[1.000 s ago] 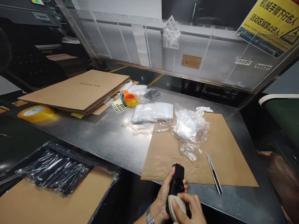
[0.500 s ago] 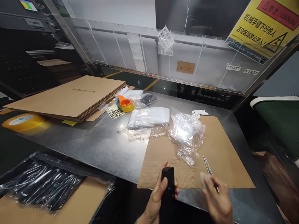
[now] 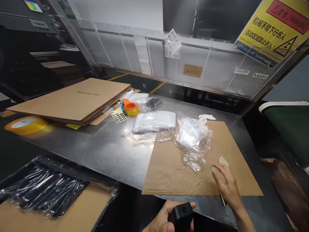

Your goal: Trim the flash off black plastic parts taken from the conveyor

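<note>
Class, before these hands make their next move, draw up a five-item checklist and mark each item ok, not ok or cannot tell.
1. Black device gripped by the left hand: ok, fingers wrap around it.
2. Right hand clear of the slim tool: not ok, the hand partly covers it.
3. Pale pad released: cannot tell, it shows just beyond the right fingers.
4. Cardboard sheet lying on the metal table: ok.
5. Tape dispenser off the cardboard sheet: ok, beside the sticker sheet.
</note>
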Tool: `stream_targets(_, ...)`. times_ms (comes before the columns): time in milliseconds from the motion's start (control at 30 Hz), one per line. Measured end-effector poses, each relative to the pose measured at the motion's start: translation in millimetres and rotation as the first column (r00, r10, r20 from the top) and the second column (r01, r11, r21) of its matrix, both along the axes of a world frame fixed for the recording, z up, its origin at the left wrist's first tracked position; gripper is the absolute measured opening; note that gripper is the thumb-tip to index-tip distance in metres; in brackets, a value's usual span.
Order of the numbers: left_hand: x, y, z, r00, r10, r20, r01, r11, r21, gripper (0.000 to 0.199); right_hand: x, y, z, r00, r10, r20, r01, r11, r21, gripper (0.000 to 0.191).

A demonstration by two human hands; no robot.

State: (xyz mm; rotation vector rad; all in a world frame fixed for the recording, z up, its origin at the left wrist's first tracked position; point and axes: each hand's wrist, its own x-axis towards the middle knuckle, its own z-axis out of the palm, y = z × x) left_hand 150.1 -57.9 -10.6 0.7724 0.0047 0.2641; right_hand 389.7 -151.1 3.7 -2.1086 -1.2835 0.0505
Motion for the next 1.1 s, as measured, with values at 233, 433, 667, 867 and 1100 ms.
stream_targets(233,2,1,16.8,0.994,-0.023,-0.103,0.036,0.991,0.125,0.066,-85,0,59.9,0.591,0.648,-0.48,-0.559,0.759,0.335,0.037)
stream_targets(433,8,-9,14.9,0.883,0.444,-0.152,-0.261,0.734,0.627,0.052,-95,-5,31.8,0.817,0.425,-0.389,-0.342,0.901,0.267,0.052)
stream_targets(667,1,-2,28.9,0.855,0.39,-0.342,-0.095,0.766,0.636,0.064,-98,-11,12.7,0.582,0.34,-0.739,-0.185,0.94,0.286,0.028)
stream_targets(867,4,5,43.4,0.93,-0.035,-0.366,0.099,0.983,0.156,0.051,-93,-11,24.3,0.398,0.432,-0.809,-0.178,0.902,0.394,0.024)
stream_targets(1100,1,-4,44.4,0.922,0.065,-0.382,0.031,0.971,0.238,0.053,-92,-16,18.6,0.274,0.49,-0.828,-0.179,0.871,0.457,0.016)
